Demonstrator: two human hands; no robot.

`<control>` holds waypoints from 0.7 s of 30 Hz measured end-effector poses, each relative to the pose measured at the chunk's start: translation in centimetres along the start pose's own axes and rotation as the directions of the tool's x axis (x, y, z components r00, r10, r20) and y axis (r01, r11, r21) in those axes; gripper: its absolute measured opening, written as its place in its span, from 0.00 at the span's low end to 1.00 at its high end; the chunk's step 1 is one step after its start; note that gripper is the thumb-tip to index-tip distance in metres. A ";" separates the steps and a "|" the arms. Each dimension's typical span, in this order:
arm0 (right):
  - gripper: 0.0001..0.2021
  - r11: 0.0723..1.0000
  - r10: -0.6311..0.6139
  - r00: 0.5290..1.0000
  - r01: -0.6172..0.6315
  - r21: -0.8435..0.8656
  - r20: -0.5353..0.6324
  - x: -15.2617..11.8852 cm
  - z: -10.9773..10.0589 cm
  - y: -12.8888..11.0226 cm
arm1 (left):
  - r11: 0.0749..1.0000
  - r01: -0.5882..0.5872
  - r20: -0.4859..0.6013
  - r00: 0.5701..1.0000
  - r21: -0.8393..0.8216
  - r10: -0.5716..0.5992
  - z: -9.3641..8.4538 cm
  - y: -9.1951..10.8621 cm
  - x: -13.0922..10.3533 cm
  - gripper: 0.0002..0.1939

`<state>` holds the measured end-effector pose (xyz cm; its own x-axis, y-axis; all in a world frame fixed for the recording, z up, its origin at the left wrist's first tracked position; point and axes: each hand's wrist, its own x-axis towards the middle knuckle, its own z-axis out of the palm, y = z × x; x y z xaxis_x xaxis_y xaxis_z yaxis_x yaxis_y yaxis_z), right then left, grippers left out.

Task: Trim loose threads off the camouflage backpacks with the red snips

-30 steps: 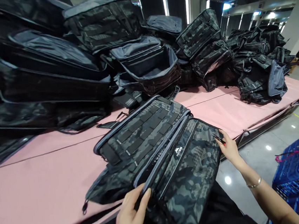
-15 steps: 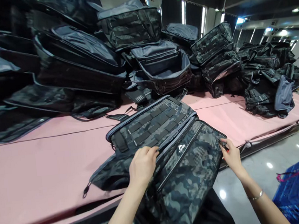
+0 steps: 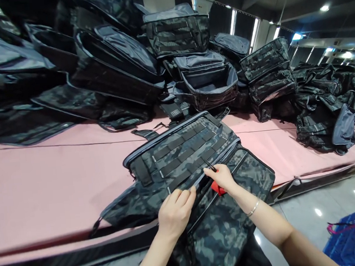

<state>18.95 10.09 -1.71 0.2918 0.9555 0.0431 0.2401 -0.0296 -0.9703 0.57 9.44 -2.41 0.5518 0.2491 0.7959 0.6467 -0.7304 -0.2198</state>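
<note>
A dark camouflage backpack [image 3: 233, 224] lies partly on the pink table edge and partly against my lap, its front flap folded toward me. My left hand [image 3: 176, 210] pinches the grey-trimmed edge of its opening, fingers pressed together. Just to the right, my right hand [image 3: 222, 176] is closed around a small black pointed tool [image 3: 210, 165], its thin tips jutting out to the upper left over the webbing panel. Something red [image 3: 218, 188] shows below the right fingers; whether it belongs to the tool I cannot tell.
Piled backpacks [image 3: 121, 71] line the back of the pink table [image 3: 44, 183], several with grey linings showing. Another heap of bags [image 3: 322, 106] stands at the right. A blue crate [image 3: 347, 238] with dark contents sits on the floor at lower right.
My right hand has moved left, from the flap's right edge to the opening beside my left hand, carrying the tool. My left hand has shifted slightly along the edge. The view has turned a little left.
</note>
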 end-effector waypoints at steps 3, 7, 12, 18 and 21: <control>0.20 0.998 0.031 0.999 -0.032 0.060 0.022 0.2 0.9 0.5 | 0.998 0.054 -0.037 0.998 -0.042 -0.056 0.1 -0.1 -0.4 0.07; 0.18 0.993 0.055 0.997 -0.061 0.098 0.060 -0.5 1.6 0.5 | 0.994 0.086 -0.048 0.995 -0.072 -0.090 0.3 -0.1 -0.5 0.05; 0.19 0.984 0.090 0.993 -0.100 0.150 0.073 -0.9 2.2 0.2 | 0.942 0.274 0.043 0.962 -0.194 -0.271 0.4 -0.1 -0.2 0.04; 0.18 0.974 0.095 0.993 -0.108 0.197 0.072 -0.9 2.2 0.7 | 0.577 0.762 0.535 0.631 -0.294 -0.562 0.4 -1.4 1.3 0.11; 0.18 0.975 0.073 0.996 -0.083 0.206 0.056 -0.9 2.3 0.9 | 0.538 0.818 0.611 0.534 -0.201 -0.584 0.8 -1.4 2.6 0.12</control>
<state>16.77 9.91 -3.18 0.2562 0.9657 -0.0415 0.0196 -0.0481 -0.9987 1.47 11.61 -0.46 0.2390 0.9484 0.2084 0.6941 -0.3170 0.6463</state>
